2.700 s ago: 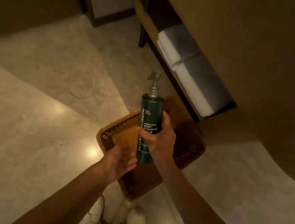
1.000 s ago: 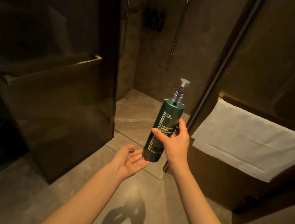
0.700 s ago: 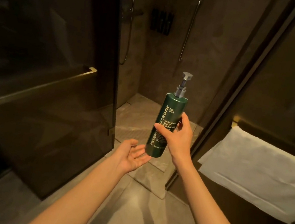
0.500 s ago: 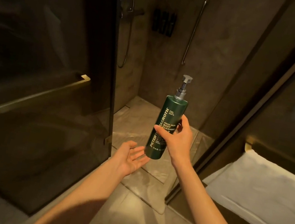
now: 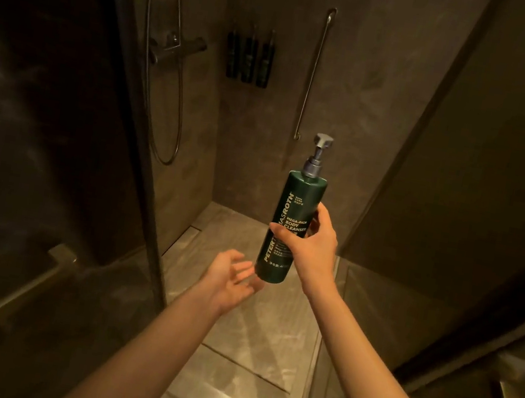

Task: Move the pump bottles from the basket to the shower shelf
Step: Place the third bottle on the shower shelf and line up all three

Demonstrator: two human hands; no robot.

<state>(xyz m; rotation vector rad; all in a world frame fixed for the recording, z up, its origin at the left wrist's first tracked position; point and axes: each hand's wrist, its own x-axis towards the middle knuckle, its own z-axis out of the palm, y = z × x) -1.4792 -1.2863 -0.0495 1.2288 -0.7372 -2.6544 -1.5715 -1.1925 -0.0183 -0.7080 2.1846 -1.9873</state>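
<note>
Carrying step, at the shower doorway. Right hand [image 5: 311, 241] grips green pump bottle [image 5: 289, 227] mid-body, upright in the air. Left hand [image 5: 231, 272] spread loose beneath, empty. Next, likely: step in, reach back-wall corner where three dark bottles [image 5: 250, 54] hang.

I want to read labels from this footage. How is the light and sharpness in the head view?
Head view: dim, warm light; the green pump bottle in the right hand is sharp, its large label text legible; the three dark bottles on the far wall are too dark to read; the edges bend from wide-angle distortion.
</note>
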